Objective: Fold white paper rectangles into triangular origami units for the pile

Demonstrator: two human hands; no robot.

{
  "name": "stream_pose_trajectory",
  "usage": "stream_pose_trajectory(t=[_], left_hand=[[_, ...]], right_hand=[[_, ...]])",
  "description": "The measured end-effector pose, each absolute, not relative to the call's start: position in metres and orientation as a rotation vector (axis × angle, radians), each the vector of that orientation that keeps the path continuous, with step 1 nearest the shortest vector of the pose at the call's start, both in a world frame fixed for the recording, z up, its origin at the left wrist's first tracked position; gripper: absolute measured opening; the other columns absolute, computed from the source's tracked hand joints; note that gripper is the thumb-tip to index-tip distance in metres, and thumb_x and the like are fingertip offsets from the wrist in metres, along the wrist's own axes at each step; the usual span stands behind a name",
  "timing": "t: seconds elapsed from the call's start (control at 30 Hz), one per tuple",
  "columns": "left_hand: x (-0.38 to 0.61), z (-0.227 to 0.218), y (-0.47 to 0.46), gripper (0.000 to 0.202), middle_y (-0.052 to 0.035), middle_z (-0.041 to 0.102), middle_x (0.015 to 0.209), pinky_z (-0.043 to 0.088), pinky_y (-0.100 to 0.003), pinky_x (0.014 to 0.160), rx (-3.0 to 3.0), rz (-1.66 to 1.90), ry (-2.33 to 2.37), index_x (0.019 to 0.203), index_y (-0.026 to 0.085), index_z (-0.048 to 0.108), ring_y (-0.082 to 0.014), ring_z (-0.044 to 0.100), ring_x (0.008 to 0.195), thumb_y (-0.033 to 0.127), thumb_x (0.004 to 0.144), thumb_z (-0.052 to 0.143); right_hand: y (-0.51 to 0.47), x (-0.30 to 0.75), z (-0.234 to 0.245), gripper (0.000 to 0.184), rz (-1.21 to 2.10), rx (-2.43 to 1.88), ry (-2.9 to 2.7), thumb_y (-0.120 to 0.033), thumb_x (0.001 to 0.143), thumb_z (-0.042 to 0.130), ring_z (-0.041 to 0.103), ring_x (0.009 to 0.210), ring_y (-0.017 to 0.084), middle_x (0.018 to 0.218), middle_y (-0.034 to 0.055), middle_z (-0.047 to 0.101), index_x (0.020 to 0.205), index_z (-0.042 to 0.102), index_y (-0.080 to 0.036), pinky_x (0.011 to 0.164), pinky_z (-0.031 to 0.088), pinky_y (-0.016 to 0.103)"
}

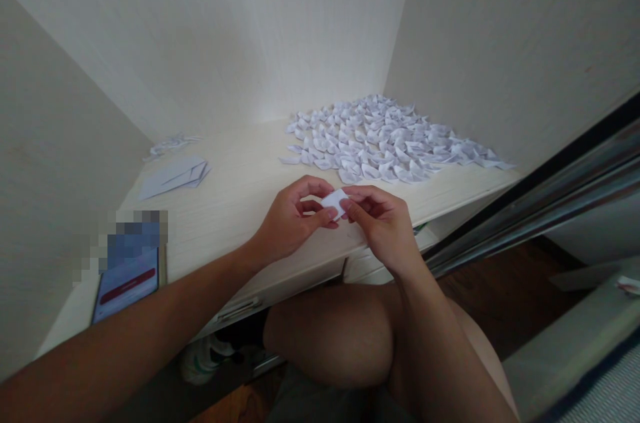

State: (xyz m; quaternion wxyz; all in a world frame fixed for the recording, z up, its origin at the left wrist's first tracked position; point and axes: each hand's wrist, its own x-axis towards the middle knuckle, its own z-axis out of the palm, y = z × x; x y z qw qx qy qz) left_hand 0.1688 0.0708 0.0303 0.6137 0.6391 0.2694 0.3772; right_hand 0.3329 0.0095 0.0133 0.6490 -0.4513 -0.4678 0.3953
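Observation:
A small folded white paper piece (334,200) is pinched between both my hands just above the front edge of a pale wooden desk (240,190). My left hand (293,220) grips its left side with thumb and fingers closed. My right hand (383,223) pinches its right side. Behind them, a large heap of several folded white paper pieces (387,140) covers the desk's back right part.
A few flat paper sheets (175,173) and some scraps (173,142) lie at the back left. A phone (129,283) with a lit screen rests at the desk's front left. White walls enclose the desk on three sides. My bare knee (330,336) is below the desk.

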Motion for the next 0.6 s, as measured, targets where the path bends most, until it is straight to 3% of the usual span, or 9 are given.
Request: stream_pose_trajectory(t=[0.4, 0.6], left_hand=[[0.1657, 0.0341, 0.075, 0.026, -0.0079, 0.079, 0.09, 0.066, -0.033, 0.079, 1.367, 0.724, 0.612, 0.091, 0.011, 0.078, -0.0177, 0.075, 0.082, 0.029, 0.075, 0.087], [0.1652, 0.0337, 0.0745, 0.028, -0.0074, 0.08, 0.086, 0.066, -0.031, 0.075, 1.199, 0.703, 0.66, 0.09, 0.013, 0.082, -0.016, 0.073, 0.076, 0.025, 0.067, 0.091]], right_hand=[[0.0093, 0.3385, 0.0132, 0.013, 0.933, -1.013, -1.116, -0.032, 0.077, 0.082, 0.064, 0.066, 0.013, 0.076, 0.001, 0.076, 0.087, 0.082, -0.024, 0.065, 0.054, 0.029], [0.0077, 0.3399, 0.0133, 0.014, 0.815, -1.036, -1.208, -0.032, 0.081, 0.079, 0.065, 0.075, 0.015, 0.087, 0.0033, 0.077, 0.092, 0.082, -0.025, 0.071, 0.054, 0.031]])
